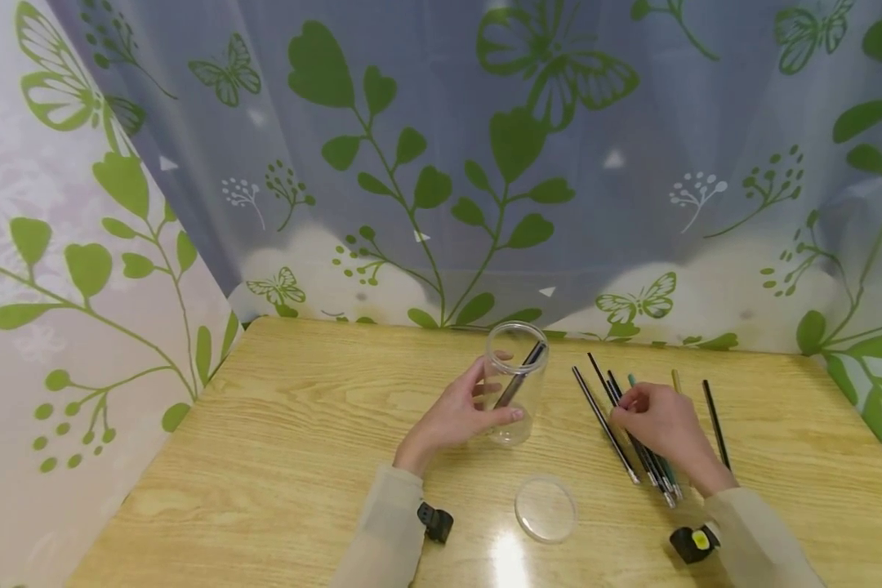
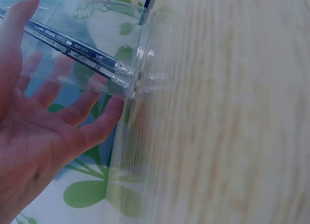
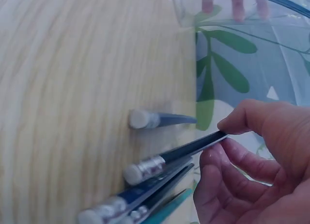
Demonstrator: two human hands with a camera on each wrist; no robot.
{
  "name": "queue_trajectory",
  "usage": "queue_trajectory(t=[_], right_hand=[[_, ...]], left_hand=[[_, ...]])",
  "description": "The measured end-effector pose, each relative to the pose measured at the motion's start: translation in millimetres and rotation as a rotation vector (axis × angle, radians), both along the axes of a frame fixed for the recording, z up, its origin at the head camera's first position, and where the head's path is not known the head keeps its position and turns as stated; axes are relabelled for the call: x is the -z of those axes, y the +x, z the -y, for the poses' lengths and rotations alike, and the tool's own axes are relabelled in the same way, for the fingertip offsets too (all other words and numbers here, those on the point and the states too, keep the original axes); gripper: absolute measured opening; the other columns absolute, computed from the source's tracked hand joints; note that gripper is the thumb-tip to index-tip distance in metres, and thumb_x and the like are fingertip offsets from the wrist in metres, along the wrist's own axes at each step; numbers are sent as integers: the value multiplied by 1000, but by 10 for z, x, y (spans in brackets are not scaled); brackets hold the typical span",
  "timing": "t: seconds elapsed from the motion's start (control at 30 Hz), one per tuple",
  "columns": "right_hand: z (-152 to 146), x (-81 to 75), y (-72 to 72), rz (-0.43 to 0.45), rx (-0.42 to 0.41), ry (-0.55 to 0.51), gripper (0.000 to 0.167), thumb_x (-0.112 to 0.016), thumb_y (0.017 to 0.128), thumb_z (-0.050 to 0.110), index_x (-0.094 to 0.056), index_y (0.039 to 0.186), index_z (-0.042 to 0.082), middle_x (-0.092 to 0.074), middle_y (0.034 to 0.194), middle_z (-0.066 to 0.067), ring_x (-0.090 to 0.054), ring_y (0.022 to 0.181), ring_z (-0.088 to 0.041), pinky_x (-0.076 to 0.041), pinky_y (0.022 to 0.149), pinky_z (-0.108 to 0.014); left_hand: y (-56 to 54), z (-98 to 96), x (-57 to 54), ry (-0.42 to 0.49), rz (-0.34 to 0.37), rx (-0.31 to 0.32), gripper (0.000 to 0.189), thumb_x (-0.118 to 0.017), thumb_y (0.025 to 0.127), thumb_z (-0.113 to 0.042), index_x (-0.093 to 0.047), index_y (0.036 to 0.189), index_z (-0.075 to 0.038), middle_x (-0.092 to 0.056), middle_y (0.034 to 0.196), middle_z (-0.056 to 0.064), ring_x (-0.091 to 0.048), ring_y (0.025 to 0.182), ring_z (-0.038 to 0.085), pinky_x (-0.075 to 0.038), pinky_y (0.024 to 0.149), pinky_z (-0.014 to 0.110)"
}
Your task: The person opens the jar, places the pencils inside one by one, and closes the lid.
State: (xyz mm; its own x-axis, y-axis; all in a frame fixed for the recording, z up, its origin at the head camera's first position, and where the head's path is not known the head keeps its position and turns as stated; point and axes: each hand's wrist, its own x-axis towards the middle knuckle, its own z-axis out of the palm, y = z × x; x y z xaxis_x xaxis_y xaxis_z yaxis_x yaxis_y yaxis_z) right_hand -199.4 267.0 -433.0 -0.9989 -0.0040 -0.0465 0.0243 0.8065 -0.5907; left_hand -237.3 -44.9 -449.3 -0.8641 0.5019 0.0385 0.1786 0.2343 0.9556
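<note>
My left hand [image 1: 448, 415] holds a clear jar [image 1: 513, 431] that stands upright on the table, thumb on the near side and fingers behind it. Inside lean two dark pencils [image 2: 80, 52], eraser ends down at the jar's bottom. To the right, my right hand [image 1: 663, 420] hovers over a loose group of pencils [image 1: 604, 423]. Between its thumb and index finger it pinches a dark pencil [image 3: 191, 147] with a white eraser. Another pencil [image 3: 162, 120] lies apart beside it, and several more bunch below, one of them teal.
A round clear lid [image 1: 546, 509] lies in front of the jar on the wooden table [image 1: 301, 425]. One black pencil [image 1: 715, 420] rests right of my right hand. A patterned curtain [image 1: 426, 163] hangs along the table's back edge.
</note>
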Motion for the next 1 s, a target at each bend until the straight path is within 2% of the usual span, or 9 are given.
queue_trajectory(t=[0.13,0.33,0.6,0.8,1.0], right_hand=[[19,-81,22,-3,10,-31,24,-66,94,24,-65,106,3,-69,88,-10,-58,65,-18,-45,55,-32],[56,-217,63,-44,22,-125,34,-66,97,20,-59,124,1,-71,95,-16,-67,63,-18,-56,54,-34],[54,-355,104,-119,72,-216,48,-66,94,17,-52,137,1,-68,102,-17,-70,77,-17,-62,59,-35],[59,-453,130,-218,102,-261,49,-66,93,12,-49,137,2,-68,98,-17,-68,67,-7,-61,56,-33],[80,-573,172,-296,103,-277,47,-64,92,8,-47,135,2,-65,96,-13,-64,66,2,-60,56,-26]], left_hand=[[-3,-3,-21,3,5,1,77,-82,89,-37,-37,148,-56,-40,162,-4,-47,144,32,-43,117,50],[-12,-3,-32,-2,6,-5,76,-82,88,-38,-37,147,-57,-40,161,-5,-47,144,32,-44,117,50],[-13,-8,-23,2,15,3,75,-81,89,-36,-38,147,-56,-39,162,-5,-47,144,32,-44,116,50],[-4,-12,-21,8,12,5,75,-81,89,-36,-38,147,-55,-40,161,-5,-47,144,33,-44,116,51],[-4,-3,-9,6,2,1,76,-82,88,-36,-38,147,-55,-41,160,-4,-47,143,33,-43,116,52]])
